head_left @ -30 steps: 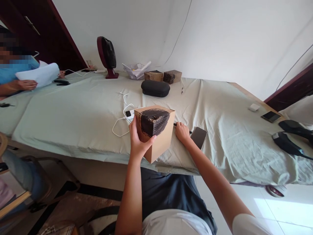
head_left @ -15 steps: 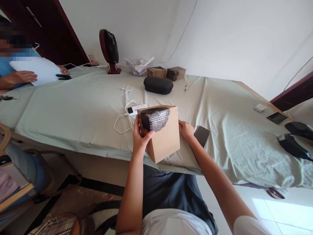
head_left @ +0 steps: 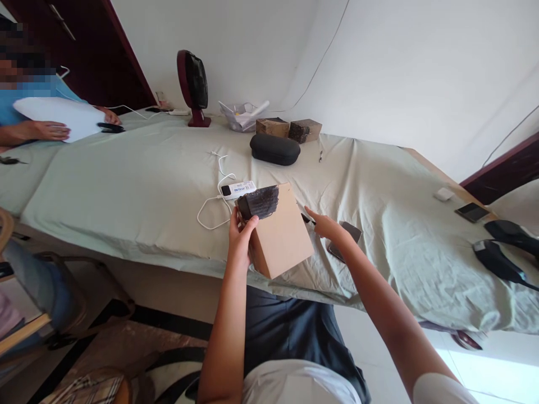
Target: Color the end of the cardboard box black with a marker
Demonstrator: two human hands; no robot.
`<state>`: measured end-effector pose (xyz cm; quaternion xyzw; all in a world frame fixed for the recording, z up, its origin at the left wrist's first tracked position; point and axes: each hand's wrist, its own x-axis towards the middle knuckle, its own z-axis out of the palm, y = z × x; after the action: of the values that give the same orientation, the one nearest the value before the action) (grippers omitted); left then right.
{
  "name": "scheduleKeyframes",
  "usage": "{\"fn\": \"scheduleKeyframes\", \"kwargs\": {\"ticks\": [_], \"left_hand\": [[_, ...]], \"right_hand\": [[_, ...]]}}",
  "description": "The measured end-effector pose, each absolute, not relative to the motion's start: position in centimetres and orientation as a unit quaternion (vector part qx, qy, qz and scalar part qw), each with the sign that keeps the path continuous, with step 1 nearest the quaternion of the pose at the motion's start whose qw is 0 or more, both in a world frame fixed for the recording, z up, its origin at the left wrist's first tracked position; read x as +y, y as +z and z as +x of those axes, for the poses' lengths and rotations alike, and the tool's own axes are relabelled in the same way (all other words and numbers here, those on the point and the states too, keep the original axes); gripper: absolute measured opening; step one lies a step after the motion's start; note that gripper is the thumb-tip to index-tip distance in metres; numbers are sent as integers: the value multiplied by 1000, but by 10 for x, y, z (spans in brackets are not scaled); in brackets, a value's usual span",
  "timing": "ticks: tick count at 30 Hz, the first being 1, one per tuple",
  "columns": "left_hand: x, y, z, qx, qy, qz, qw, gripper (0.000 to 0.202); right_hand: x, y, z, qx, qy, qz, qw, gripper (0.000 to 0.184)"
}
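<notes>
My left hand (head_left: 242, 235) grips the left side of a tan cardboard box (head_left: 286, 233), thumb in front and fingers behind. The box is tilted above the cloth-covered table (head_left: 126, 196). Crinkled black material (head_left: 263, 203) covers its upper left corner. To the right of the box is my right hand (head_left: 330, 227), its index finger stretched out and the other fingers curled. A slim dark tool with a pale part (head_left: 308, 219) pokes out from that hand towards the box; its kind is unclear. Beneath my right wrist lies a dark phone (head_left: 351, 231).
Behind the box are a white power strip (head_left: 238, 189) with a cable, a black case (head_left: 275, 149), two small boxes (head_left: 305, 130), a plastic basket (head_left: 242, 116) and a fan (head_left: 193, 87). A person (head_left: 46, 126) with a white sheet sits at left. Another phone (head_left: 471, 212) lies right.
The box has turned and its top tilts further left. My right hand has drawn slightly away from the box's right side, so the slim dark tool now shows.
</notes>
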<state>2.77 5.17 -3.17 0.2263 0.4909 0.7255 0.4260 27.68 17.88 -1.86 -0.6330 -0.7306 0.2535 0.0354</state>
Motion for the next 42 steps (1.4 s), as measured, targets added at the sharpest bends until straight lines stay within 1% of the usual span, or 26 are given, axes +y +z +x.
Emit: {"fn": "scheduleKeyframes", "kwargs": {"ticks": [2, 4, 6, 11, 13, 15, 16, 19, 21, 24, 27, 29, 31, 36, 38, 42], "left_hand": [[53, -32, 28, 488, 728, 203, 438, 93], [54, -33, 27, 489, 730, 184, 441, 94], [56, -34, 26, 492, 729, 179, 440, 94], [59, -41, 21, 493, 717, 210, 446, 92], [61, -45, 21, 497, 716, 219, 439, 91], [62, -48, 20, 502, 715, 231, 429, 93], [62, -49, 20, 503, 713, 245, 423, 96], [58, -52, 17, 519, 691, 292, 409, 109], [54, -52, 15, 537, 675, 302, 405, 118], [51, -48, 16, 541, 678, 314, 386, 114], [49, -41, 23, 536, 686, 339, 358, 107], [48, -34, 30, 544, 679, 351, 346, 107], [46, -29, 35, 561, 667, 352, 341, 112], [43, -20, 40, 604, 645, 311, 350, 123], [44, -18, 41, 609, 642, 304, 353, 126], [45, -16, 45, 608, 652, 303, 337, 129]], "right_hand": [[179, -7, 287, -715, 313, -623, 54, 55], [177, 5, 295, -703, 366, -601, 105, 38], [171, 15, 296, -696, 405, -567, 176, 36], [146, 25, 263, -647, 493, -417, 406, 48], [133, 24, 239, -658, 466, -371, 461, 44], [122, 22, 216, -693, 396, -354, 487, 34], [117, 20, 206, -704, 382, -353, 484, 30], [108, 15, 189, -699, 398, -357, 476, 31], [106, 14, 186, -686, 413, -355, 482, 22], [106, 22, 185, -696, 419, -336, 477, 8], [106, 42, 180, -735, 398, -303, 459, 6], [108, 59, 173, -767, 378, -278, 437, 5], [112, 77, 166, -806, 359, -260, 393, 6], [122, 109, 148, -905, 273, -227, 233, 9], [123, 114, 142, -924, 239, -231, 191, 8], [122, 119, 131, -948, 161, -241, 134, 11]]}}
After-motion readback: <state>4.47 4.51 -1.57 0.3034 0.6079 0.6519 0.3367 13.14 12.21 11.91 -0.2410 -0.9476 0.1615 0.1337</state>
